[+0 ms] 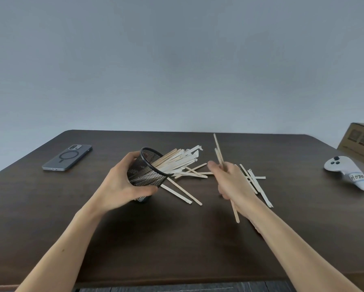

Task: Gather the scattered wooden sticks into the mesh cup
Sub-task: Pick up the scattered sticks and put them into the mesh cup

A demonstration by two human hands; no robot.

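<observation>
Fronting grey wall (176, 60), dark table (176, 239)

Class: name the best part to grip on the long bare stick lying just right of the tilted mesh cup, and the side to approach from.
Pinch the long bare stick at its near end, from above: that end lies clear of the pile.
</observation>
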